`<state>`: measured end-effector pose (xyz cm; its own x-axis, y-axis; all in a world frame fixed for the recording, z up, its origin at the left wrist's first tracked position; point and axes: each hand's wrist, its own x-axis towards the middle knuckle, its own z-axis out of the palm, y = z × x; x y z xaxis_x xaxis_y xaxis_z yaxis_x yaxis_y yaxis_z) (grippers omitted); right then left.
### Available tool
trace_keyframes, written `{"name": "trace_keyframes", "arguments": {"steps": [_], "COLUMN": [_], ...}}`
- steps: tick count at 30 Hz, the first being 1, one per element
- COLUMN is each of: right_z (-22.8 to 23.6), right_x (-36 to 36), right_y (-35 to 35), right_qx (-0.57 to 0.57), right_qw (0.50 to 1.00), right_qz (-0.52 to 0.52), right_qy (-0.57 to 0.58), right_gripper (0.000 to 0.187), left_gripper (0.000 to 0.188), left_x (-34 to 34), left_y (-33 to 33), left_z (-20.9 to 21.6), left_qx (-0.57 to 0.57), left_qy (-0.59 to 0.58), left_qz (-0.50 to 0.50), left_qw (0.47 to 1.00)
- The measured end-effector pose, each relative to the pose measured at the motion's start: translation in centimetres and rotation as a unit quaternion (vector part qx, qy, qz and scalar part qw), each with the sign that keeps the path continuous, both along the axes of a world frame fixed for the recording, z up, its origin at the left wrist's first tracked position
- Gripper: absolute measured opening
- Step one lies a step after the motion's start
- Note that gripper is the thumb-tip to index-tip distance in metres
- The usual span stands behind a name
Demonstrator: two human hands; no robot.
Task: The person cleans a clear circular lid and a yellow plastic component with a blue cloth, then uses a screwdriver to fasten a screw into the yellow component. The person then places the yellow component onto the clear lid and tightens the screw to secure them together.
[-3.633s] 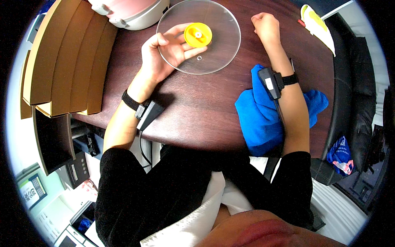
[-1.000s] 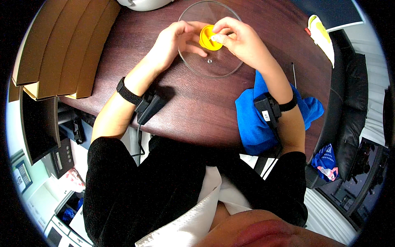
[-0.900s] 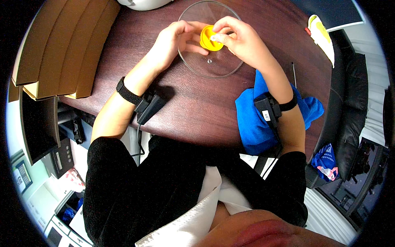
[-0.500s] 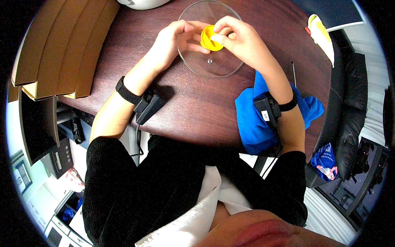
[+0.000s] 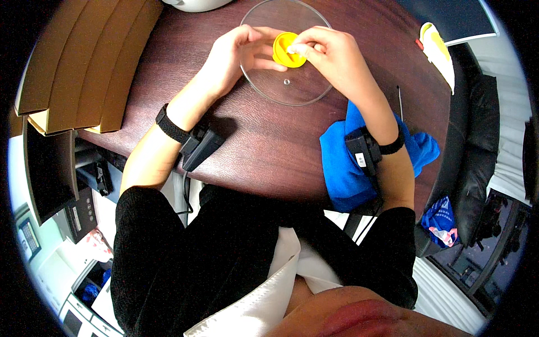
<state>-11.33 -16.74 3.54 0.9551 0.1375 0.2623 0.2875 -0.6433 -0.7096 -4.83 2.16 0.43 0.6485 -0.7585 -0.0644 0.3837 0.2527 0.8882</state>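
A clear glass pot lid (image 5: 287, 100) with a thin rim and a small metal fitting shows at the far middle of the table. Over its middle is a yellow round piece (image 5: 288, 63) with a raised bar across it. My right hand (image 5: 331, 51) pinches that bar between thumb and fingers. A pale spot shows at the fingertips, too small to make out. My left hand (image 5: 236, 55) overlaps the lid's left side, fingers stretched out and apart. Their tips reach the yellow piece's left edge; whether they press on it is hidden. Both wrists wear black straps with small boxes.
A blue cloth (image 5: 342, 163) lies under my right forearm. Brown cardboard boxes (image 5: 90, 62) stand at the left, a white rounded object (image 5: 199, 4) at the far edge. A thin metal rod (image 5: 400, 101) and a yellow-and-white packet (image 5: 438, 53) are right. A black sofa (image 5: 480, 123) stands beyond.
My right fingertips have shifted slightly on the yellow piece's bar, and the hand has turned a little. My left hand keeps nearly the same place, its fingers a bit more spread.
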Motion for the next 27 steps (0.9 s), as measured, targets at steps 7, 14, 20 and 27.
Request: {"name": "trace_keyframes", "arguments": {"steps": [7,14,20,27], "right_z": [0.38,0.22,0.62,0.21], "right_x": [-0.04,-0.05,-0.15,-0.22], "right_y": [0.03,-0.17,-0.03,0.32], "right_qx": [-0.008,-0.016,-0.025,-0.061], "right_qw": [1.0,1.0,0.999,0.998], "right_qz": [0.006,0.02,0.02,0.009], "right_qy": [0.01,-0.006,-0.001,-0.013], "right_gripper": [0.016,0.014,0.014,0.017], "left_gripper": [0.052,0.053,0.052,0.051], "left_x": [0.21,0.2,-0.04,-0.2], "left_y": [0.07,0.1,0.09,-0.02], "left_z": [-0.34,-0.16,0.0,-0.25], "left_qx": [-0.005,-0.002,0.004,-0.006], "left_qy": [0.006,0.007,-0.002,-0.018], "left_qz": [-0.006,-0.01,-0.004,-0.008], "left_qw": [1.0,1.0,1.0,1.0]}}
